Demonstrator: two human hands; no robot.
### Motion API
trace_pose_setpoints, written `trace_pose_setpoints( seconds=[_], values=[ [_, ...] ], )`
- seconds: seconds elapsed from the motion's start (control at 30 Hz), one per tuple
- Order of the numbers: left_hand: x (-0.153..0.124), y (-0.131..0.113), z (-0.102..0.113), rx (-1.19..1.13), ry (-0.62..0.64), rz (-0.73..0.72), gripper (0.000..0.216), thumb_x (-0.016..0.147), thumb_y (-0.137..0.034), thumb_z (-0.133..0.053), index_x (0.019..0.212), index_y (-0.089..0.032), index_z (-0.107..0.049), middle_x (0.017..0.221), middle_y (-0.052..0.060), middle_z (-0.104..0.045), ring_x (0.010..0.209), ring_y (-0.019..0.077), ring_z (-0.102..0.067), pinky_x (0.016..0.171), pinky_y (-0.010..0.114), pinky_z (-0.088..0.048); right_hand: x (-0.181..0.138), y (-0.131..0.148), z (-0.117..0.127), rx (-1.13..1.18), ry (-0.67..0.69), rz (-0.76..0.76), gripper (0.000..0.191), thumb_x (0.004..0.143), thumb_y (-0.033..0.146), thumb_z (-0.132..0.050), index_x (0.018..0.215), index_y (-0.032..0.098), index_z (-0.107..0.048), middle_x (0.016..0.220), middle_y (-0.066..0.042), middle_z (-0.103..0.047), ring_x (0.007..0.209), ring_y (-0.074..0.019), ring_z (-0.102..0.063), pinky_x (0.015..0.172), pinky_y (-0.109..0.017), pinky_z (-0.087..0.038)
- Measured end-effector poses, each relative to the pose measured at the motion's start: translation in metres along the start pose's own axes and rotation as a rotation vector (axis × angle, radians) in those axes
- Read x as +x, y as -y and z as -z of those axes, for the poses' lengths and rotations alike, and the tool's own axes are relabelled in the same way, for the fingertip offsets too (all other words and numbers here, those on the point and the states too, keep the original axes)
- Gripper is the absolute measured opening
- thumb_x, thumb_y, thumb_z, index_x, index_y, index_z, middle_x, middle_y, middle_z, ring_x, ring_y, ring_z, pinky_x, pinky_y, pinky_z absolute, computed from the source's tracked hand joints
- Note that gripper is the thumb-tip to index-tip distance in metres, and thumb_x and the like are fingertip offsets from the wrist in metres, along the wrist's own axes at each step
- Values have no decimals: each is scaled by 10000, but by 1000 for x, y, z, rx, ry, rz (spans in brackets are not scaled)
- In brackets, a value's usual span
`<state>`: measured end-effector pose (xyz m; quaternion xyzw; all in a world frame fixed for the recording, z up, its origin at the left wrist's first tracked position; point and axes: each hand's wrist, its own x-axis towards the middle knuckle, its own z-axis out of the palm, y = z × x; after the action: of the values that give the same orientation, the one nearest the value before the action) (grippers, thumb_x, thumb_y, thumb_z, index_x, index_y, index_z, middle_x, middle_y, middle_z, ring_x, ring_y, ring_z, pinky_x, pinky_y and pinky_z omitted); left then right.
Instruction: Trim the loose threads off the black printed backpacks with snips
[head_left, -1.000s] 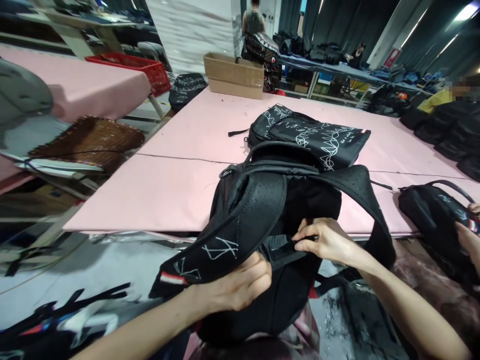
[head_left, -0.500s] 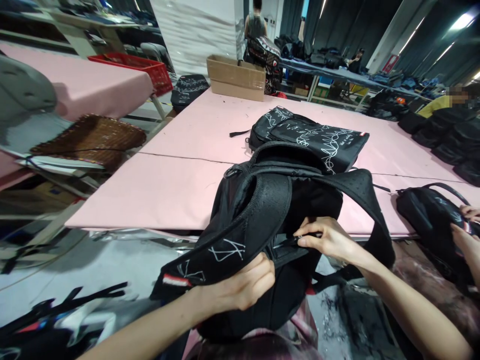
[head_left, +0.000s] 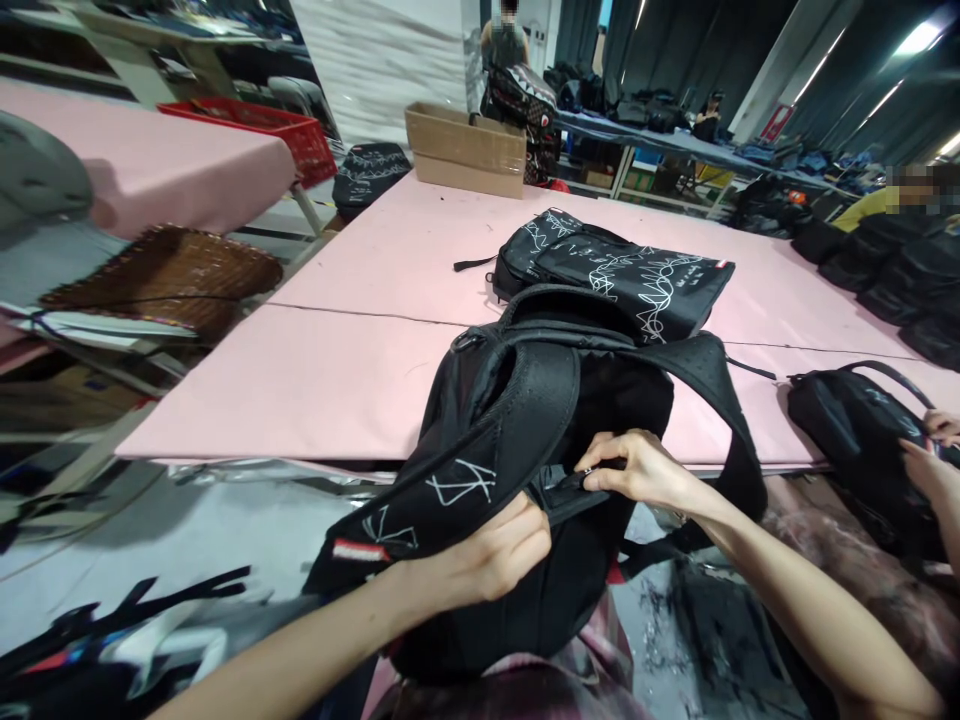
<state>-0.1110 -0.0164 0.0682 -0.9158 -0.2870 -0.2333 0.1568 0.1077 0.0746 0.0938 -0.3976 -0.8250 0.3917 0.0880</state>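
A black backpack (head_left: 622,395) rests against the table edge and my lap, its back panel and padded shoulder straps (head_left: 541,415) facing me. An opening (head_left: 559,492) gapes in the back panel, with dark lining showing. My left hand (head_left: 510,550) is closed on the fabric at the opening's left end, below the strap; its fingertips are partly hidden. At the opening's right end, my right hand (head_left: 630,468) pinches a small zipper pull (head_left: 589,472). Behind it on the table lies a second black backpack (head_left: 607,265) with white scribble print.
The pink table (head_left: 300,380) spreads ahead. A cardboard box (head_left: 465,150) stands at its far end. On the right, another person's hands (head_left: 934,455) hold a black bag (head_left: 847,420). A chair with a woven seat pad (head_left: 161,280) is at left, near a red crate (head_left: 300,145).
My right hand has shifted slightly left along the opening with the zipper pull. My left hand stays at the opening's left end. The view has moved a little.
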Motion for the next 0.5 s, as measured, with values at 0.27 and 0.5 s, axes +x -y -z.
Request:
trace_pose_setpoints(
  seconds=[0.27,0.5],
  values=[
    [1,8,-35,-209,-46,160,208,875,-81,-391,740,-147,-534,676,9,-504,671,135,-473,681,259,-423,15,-37,-13,204,-196,-195,250,702,384,-641,835,187,-714,748,-8,-681,676,-158,-583,623,-247,-407],
    [37,53,-74,-399,391,752,248,836,-254,-520,1048,-138,-578,841,84,-631,789,190,-602,694,276,-453,53,-74,-32,328,-232,-190,253,673,372,-624,786,161,-705,737,-24,-672,694,-163,-569,672,-274,-409]
  ],
)
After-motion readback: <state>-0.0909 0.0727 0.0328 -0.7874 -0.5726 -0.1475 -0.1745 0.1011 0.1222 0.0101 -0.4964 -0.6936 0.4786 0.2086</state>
